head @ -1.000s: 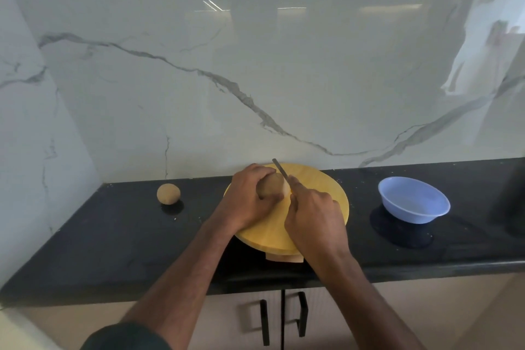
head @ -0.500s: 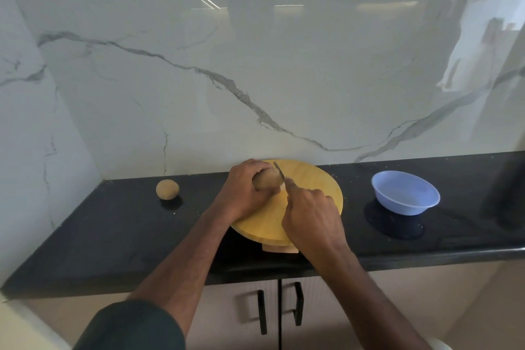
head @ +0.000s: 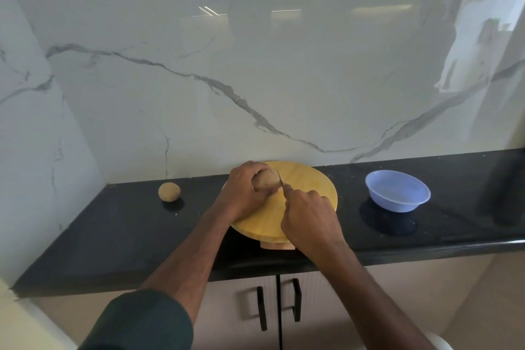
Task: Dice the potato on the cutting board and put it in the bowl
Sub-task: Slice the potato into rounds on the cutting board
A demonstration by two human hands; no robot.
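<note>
Potato (head: 265, 182) is being gripped by the left hand (head: 241, 193) as the right hand (head: 308, 219), clenching the knife (head: 280, 181), is sinking the blade lower than a second ago — first cut underway on the cutting board (head: 309, 193).

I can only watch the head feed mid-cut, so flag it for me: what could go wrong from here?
The left hand grips the potato right beside the knife in the right hand; a slip could nick fingers. The round potato may roll. The cutting board overhangs the counter edge and might tip.
</note>
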